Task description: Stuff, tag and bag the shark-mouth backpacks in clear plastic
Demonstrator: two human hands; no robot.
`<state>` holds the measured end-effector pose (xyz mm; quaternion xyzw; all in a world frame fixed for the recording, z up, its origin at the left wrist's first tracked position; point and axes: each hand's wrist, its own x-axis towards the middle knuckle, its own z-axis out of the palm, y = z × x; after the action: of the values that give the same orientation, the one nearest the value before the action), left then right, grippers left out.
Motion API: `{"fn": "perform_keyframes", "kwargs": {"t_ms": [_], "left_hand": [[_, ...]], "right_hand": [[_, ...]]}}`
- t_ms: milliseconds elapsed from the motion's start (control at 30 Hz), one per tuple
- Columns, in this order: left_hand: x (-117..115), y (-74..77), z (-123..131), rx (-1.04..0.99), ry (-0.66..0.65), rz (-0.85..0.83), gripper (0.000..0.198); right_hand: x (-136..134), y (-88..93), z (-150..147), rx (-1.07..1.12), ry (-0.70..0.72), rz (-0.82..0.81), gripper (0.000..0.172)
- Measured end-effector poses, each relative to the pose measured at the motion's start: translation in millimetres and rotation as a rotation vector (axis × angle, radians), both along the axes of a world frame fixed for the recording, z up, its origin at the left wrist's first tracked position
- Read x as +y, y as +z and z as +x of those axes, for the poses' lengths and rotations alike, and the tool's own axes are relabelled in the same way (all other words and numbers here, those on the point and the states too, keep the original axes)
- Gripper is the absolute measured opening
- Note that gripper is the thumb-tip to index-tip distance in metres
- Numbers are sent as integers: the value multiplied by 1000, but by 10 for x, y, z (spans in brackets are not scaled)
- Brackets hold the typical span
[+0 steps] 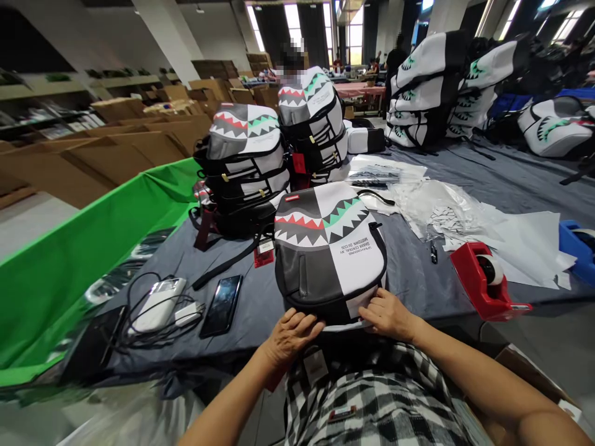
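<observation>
A grey, black and white backpack with a shark-mouth print lies flat on the grey-covered table right in front of me. My left hand grips its near bottom edge on the left, fingers curled over the rim. My right hand pinches the same edge on the right, fingers pressed on the white panel. A paper tag hangs below the bag against my checked shirt.
Two stacks of the same backpacks stand behind it. A phone, power bank with cables, red tape dispenser, blue dispenser, plastic bags and white paper lie around. More backpacks are piled far right. Green cloth hangs left.
</observation>
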<state>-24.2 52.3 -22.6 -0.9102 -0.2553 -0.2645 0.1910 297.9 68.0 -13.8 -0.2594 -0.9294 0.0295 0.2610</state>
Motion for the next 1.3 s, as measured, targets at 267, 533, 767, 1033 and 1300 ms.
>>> {"fn": "perform_keyframes", "kwargs": {"t_ms": [267, 533, 767, 1033, 1300], "left_hand": [[-217, 467, 651, -204, -58, -560, 48], [395, 775, 1595, -227, -31, -1595, 79], [288, 631, 1497, -247, -50, -1712, 71], [175, 567, 1426, -89, -43, -1403, 47], [89, 613, 1516, 141, 12, -1215, 31]], "right_hand": [[95, -107, 171, 58, -29, -38, 39], [375, -63, 387, 133, 5, -60, 39], [72, -41, 305, 270, -211, 16, 24], [-520, 196, 399, 735, -645, -629, 34], [85, 164, 366, 671, -700, -1103, 22]]}}
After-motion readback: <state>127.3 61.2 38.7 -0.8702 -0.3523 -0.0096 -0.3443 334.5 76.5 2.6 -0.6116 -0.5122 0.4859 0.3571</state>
